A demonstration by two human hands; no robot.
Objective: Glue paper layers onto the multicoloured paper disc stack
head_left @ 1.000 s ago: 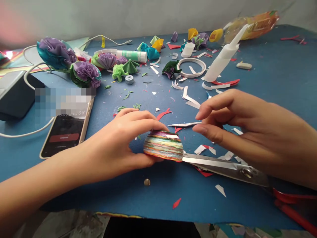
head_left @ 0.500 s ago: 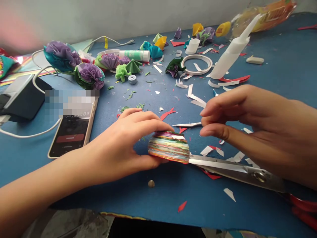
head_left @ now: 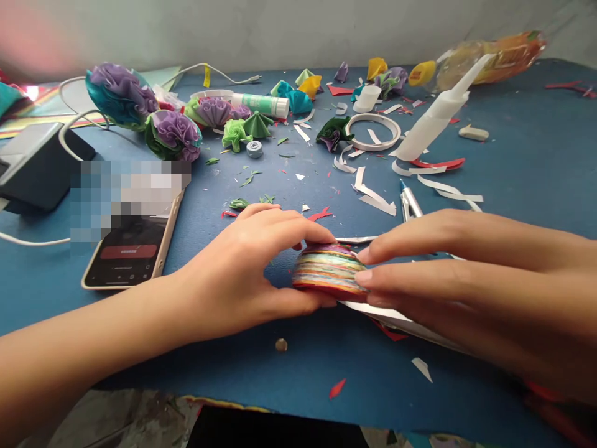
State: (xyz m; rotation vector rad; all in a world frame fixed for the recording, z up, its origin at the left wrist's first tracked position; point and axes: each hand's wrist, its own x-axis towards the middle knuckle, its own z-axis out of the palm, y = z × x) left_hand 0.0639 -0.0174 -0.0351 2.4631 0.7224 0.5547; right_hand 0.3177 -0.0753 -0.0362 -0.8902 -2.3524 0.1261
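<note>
A thick stack of coloured paper (head_left: 329, 270), its many-coloured layered edges facing me, is tilted up just above the blue table. My left hand (head_left: 261, 261) is closed on it, thumb below and fingers over the top. At its right end, my right hand (head_left: 433, 274) presses its fingertips against the layers; part of its grip is hidden. Under the right hand lie scissors (head_left: 396, 318), mostly covered, with a blade pointing toward the stack. A slim metal tool (head_left: 357, 240) lies just behind the stack, and a pen (head_left: 410, 202) is beyond the right hand.
A phone (head_left: 125, 252) lies left of my forearm, beside a dark box (head_left: 46, 168) with a white cable. Folded paper flowers (head_left: 121, 93), a glue stick (head_left: 261, 104), a tape roll (head_left: 373, 132), a white glue bottle (head_left: 431, 118) and paper scraps are spread farther back.
My right hand has moved left and down from above the scissors and now touches the stack's right end. The stack has shifted slightly right in my left hand.
</note>
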